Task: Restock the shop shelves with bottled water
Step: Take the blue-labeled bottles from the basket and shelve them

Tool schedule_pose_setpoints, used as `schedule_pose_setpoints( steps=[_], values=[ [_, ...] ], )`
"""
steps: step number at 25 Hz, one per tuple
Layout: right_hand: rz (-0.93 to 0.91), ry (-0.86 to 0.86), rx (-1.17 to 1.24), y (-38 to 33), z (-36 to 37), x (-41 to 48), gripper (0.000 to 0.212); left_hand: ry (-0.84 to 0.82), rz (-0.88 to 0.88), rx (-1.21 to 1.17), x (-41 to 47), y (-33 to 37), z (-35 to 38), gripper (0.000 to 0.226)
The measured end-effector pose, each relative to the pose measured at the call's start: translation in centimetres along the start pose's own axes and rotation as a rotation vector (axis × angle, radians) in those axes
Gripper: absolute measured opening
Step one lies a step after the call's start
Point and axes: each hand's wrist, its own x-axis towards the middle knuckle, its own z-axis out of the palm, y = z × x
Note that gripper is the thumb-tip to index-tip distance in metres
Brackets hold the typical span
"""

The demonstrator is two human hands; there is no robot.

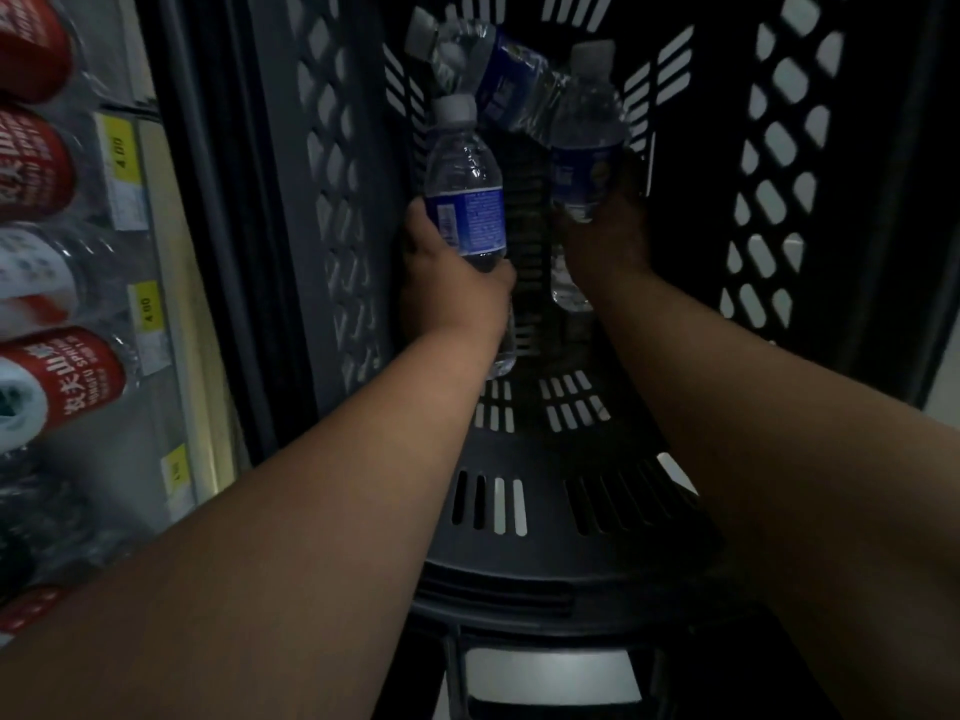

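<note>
- Both hands are down in the basket (337,174), 1 bottle each.
- Left hand (452,272): fingers and thumb wrapped round the left bottle (465,200), at the lower edge of its blue label. Firm full-hand grip, nothing slack.
- Right hand (608,236): clamped round the middle of the right bottle (587,142). Its base sticks out below the hand, toward the person. It's dim there, so finger detail is hard to read.
- Both held bottles have their long axis running away from the person, white caps at the far end, roughly parallel and apart, with the basket floor showing between them.
- 3rd bottle (493,70) lies tilted across the far end of the basket, cap to the left, just beyond the 2 held caps. Can't tell if it touches them.
- Key relation: the shelf (171,283) is to the left of the basket, with red-label bottles (67,376) and yellow price tags (117,148) on it. Left hand is nearer.
- Judgement: pickup stage. Next move is likely lift clear of the basket wall, then swing left, left bottle leading.
- Risk: the right bottle crosses over the 3rd one and the wall on the way.
</note>
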Motion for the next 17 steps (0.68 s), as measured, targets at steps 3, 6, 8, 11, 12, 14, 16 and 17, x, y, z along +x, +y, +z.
schedule_pose_setpoints(
  steps=[3, 6, 8, 11, 12, 14, 16, 17],
  values=[
    [-0.003, -0.012, 0.013, -1.7, -2.5, -1.5, 0.078, -0.026, 0.043, 0.068, -1.7, 2.0, -1.8, 0.093],
    [0.048, -0.009, 0.043, -4.5, -5.5, -4.7, 0.076, -0.04, 0.094, 0.104, -4.0, 4.5, -4.6, 0.093],
    [0.05, -0.002, 0.079, -6.6, -7.7, -8.0, 0.071, -0.059, 0.13, 0.119, -6.4, 6.6, -7.5, 0.093],
    [0.095, 0.039, 0.145, -10.4, -11.5, -14.0, 0.071, -0.083, 0.175, 0.141, -10.9, 9.2, -12.9, 0.091],
    [0.115, 0.041, 0.166, -11.7, -12.9, -16.0, 0.071, -0.089, 0.188, 0.137, -12.5, 9.9, -14.6, 0.09],
    [0.131, 0.031, 0.207, -15.0, -15.8, -20.9, 0.07, -0.072, 0.21, 0.088, -16.5, 11.2, -18.6, 0.091],
    [0.075, 0.025, 0.227, -18.0, -19.2, -26.2, 0.069, -0.063, 0.241, -0.004, -21.0, 12.6, -22.7, 0.091],
    [0.039, 0.011, 0.216, -19.3, -21.0, -28.6, 0.068, -0.054, 0.251, -0.056, -23.5, 13.3, -24.6, 0.089]
  ],
)
